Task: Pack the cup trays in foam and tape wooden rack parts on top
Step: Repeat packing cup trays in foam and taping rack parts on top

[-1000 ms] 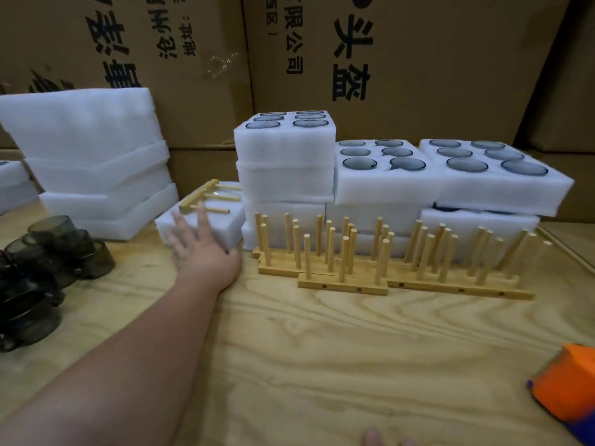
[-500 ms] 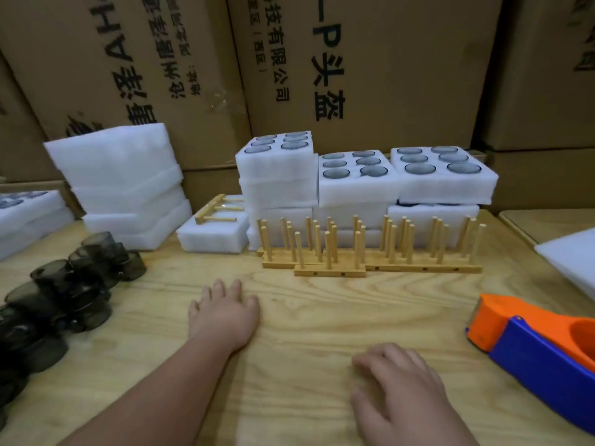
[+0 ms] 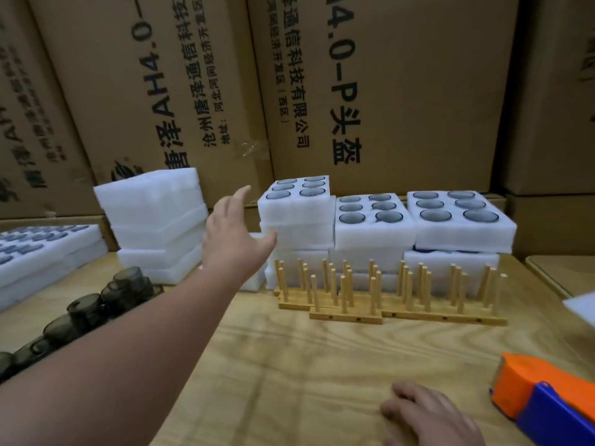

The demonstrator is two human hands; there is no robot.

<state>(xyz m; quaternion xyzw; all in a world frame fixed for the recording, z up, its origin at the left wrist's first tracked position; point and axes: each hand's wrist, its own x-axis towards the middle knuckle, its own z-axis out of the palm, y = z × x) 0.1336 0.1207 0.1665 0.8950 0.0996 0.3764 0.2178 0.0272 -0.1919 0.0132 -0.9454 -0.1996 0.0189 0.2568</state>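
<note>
Foam cup trays (image 3: 375, 220) stacked filled at twelve o'clock; wooden rack parts (image 3: 386, 291) untaped before them. Left hand (image 3: 236, 239) spread, empty; right hand (image 3: 428, 413) flat on bench (image 3: 289, 365).

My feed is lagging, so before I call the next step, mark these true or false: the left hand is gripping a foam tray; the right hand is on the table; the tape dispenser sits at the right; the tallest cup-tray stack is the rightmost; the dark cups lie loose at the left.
1. The left hand grips a foam tray: false. It is raised, fingers spread, holding nothing.
2. The right hand is on the table: true.
3. The tape dispenser sits at the right: true.
4. The tallest cup-tray stack is the rightmost: false. The leftmost stack stands tallest.
5. The dark cups lie loose at the left: true.
</note>
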